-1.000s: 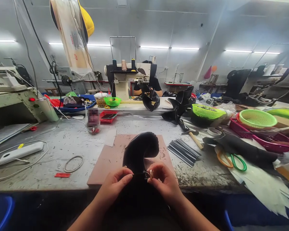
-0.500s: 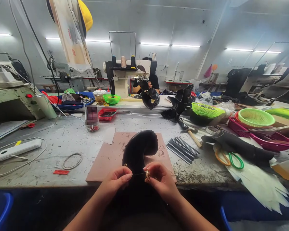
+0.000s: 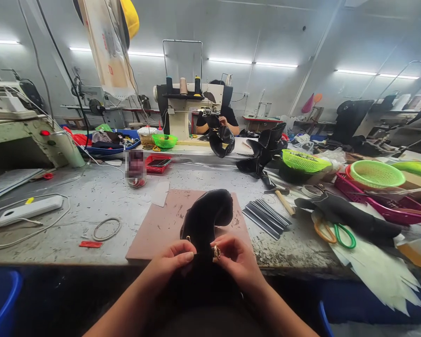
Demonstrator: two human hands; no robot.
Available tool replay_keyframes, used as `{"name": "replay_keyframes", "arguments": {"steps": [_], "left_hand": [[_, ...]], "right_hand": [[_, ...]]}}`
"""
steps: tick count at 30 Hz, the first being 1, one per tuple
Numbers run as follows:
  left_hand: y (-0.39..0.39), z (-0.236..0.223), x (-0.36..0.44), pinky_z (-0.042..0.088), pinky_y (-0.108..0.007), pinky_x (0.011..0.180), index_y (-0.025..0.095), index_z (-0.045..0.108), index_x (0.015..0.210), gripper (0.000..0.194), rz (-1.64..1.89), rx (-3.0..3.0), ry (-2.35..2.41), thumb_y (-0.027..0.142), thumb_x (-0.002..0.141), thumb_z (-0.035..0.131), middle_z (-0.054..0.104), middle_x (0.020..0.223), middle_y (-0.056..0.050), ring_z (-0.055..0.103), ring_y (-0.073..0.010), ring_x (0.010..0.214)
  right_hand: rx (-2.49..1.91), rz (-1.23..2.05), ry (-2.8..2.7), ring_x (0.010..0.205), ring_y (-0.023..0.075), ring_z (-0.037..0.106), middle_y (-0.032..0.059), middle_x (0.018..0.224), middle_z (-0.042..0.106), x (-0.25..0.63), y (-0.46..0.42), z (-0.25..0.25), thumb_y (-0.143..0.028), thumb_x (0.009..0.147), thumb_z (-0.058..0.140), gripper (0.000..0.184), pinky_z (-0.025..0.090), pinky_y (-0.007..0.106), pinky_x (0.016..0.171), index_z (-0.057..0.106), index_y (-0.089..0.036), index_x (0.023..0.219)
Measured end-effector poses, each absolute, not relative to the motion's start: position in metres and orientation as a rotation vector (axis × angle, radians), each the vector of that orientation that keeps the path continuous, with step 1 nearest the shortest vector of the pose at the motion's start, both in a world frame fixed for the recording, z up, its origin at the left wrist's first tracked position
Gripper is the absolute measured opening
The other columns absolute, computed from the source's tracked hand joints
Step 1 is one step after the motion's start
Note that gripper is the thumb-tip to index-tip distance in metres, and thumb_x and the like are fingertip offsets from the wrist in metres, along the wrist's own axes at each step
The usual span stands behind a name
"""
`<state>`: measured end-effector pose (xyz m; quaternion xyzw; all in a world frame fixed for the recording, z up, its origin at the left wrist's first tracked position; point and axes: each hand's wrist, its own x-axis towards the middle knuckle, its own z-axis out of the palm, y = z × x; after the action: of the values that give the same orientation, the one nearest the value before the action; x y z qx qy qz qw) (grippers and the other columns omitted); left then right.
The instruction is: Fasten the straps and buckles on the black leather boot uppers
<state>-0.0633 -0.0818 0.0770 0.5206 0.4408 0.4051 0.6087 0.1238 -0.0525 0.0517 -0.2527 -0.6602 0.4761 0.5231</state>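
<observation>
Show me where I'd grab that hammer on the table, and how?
Probably by its wooden handle, coming down from above on the near side. The handle is long and slim, its free end pointing toward you, with the dark head farther off. Dark strips lie close on its left, so stay clear of them.

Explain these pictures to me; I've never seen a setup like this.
No robot here: a person works bare-handed, seen by one camera worn on the head, looking forward and down. The right hand's grip pinches a gold-coloured metal piece; the left hand is pinched too, but what it holds is too dark to make out. Just beyond, a curved black piece reaches over a pinkish board on the workbench. To the right lie black strips and a hammer. Opposite, another person is at a sewing machine.
</observation>
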Motion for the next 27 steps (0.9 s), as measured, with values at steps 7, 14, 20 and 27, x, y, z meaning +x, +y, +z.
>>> {"name": "replay_keyframes", "arguments": {"steps": [7, 14, 20, 27], "left_hand": [[-0.083, 0.082, -0.058, 0.032, -0.022, 0.053, 0.014, 0.061, 0.072, 0.033, 0.862, 1.373, 1.121, 0.046, 0.065, 0.062, 0.046, 0.055, 0.004, 0.040, -0.0094, 0.053], [-0.085, 0.079, -0.053, 0.036, -0.022, 0.055, 0.014, 0.062, 0.074, 0.026, 0.858, 1.510, 1.073, 0.040, 0.072, 0.058, 0.057, 0.066, 0.000, 0.047, -0.0112, 0.059], [-0.080, 0.076, -0.054, 0.041, -0.026, 0.071, 0.014, 0.065, 0.075, 0.025, 0.941, 1.452, 1.008, 0.039, 0.071, 0.063, 0.064, 0.074, -0.002, 0.056, -0.0151, 0.073], [-0.086, 0.073, -0.051, 0.044, -0.023, 0.058, 0.015, 0.064, 0.068, 0.014, 1.205, 1.631, 1.130, 0.028, 0.072, 0.061, 0.066, 0.065, -0.002, 0.059, -0.0139, 0.061]], "right_hand": [[-0.541, 1.183, -1.604, 0.065, 0.0123, 0.055, 0.0036, 0.088, 0.059, 0.123, -0.053, 0.049, -0.025, 0.071, 0.065, 0.014, 0.046, 0.026, 0.058, 0.054, -0.021, 0.079], [-0.486, 1.058, -1.725, 0.064, 0.0110, 0.055, 0.0035, 0.084, 0.057, 0.119, -0.060, 0.054, -0.024, 0.076, 0.062, 0.012, 0.047, 0.024, 0.056, 0.053, -0.021, 0.083], [-0.447, 0.914, -1.794, 0.061, 0.0107, 0.055, 0.0038, 0.086, 0.058, 0.120, -0.063, 0.058, -0.023, 0.076, 0.061, 0.016, 0.048, 0.025, 0.056, 0.053, -0.021, 0.090], [-0.520, 0.821, -1.784, 0.063, 0.0121, 0.056, 0.0020, 0.078, 0.056, 0.121, -0.062, 0.057, -0.022, 0.076, 0.062, 0.010, 0.047, 0.023, 0.052, 0.055, -0.021, 0.082]]}}
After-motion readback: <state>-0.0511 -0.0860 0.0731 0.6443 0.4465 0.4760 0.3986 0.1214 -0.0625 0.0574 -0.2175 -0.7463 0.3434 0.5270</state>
